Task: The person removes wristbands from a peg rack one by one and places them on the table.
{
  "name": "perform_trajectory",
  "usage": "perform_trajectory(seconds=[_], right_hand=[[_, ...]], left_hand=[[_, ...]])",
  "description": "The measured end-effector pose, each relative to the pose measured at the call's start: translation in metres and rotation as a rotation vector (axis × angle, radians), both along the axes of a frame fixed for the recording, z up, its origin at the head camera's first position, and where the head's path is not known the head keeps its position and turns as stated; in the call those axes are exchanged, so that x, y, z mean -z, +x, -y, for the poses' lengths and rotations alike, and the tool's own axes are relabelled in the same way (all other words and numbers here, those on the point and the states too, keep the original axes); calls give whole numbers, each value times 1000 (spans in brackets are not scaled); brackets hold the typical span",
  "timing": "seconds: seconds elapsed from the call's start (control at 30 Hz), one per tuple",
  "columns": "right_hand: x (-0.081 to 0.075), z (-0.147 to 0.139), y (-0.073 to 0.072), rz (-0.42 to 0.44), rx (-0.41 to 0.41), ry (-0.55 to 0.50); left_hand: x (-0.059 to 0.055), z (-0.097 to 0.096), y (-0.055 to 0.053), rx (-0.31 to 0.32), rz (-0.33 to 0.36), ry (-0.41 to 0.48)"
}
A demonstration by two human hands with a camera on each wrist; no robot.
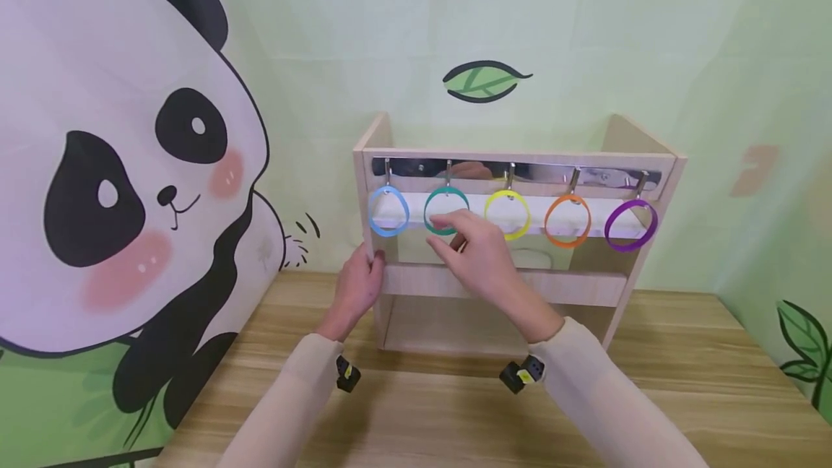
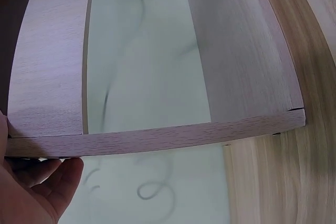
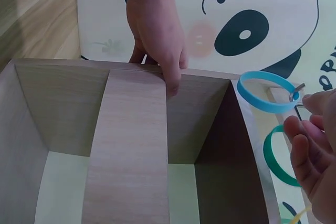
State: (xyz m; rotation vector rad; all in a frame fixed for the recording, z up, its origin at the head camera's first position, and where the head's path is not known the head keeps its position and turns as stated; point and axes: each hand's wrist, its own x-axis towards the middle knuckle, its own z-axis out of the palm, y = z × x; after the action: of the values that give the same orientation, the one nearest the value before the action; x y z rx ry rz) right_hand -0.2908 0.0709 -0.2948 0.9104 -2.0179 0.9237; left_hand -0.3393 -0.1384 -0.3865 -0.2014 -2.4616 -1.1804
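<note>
A pale wooden rack (image 1: 406,282) stands upright on the table. My left hand (image 1: 357,284) grips the edge of its left side panel, thumb on the inner face in the right wrist view and fingers round the outside. Hooks along the top front carry a light blue ring (image 1: 390,234), a teal ring (image 1: 425,211), a yellow ring (image 1: 529,217), an orange ring (image 1: 568,245) and a purple ring (image 1: 629,248). In front of the teal ring is my right hand (image 1: 477,251), fingers loosely bent, with a gap between thumb and forefinger and nothing held.
A shiny metal strip (image 1: 416,167) backs the hooks, and a white shelf (image 1: 477,203) lies behind the rings. The wood-grain table (image 1: 429,417) stretches out in front of the rack. Behind it hangs a green backdrop (image 1: 312,92) printed with a large panda.
</note>
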Motion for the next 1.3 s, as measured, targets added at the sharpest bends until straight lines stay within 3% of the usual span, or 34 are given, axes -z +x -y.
perform_trajectory(seconds=[0.33,0.73,0.93,1.3], right_hand=[[-13,15,-10,-58,-32,-36],[-26,27,-7,-9,59,57],[-28,39,-11,-26,105,116],[-30,51,-17,90,168,105]], left_hand=[[-1,2,0,9,4,-2],[-1,1,1,17,3,13],[1,1,1,10,14,10],[0,1,0,-6,2,-5]])
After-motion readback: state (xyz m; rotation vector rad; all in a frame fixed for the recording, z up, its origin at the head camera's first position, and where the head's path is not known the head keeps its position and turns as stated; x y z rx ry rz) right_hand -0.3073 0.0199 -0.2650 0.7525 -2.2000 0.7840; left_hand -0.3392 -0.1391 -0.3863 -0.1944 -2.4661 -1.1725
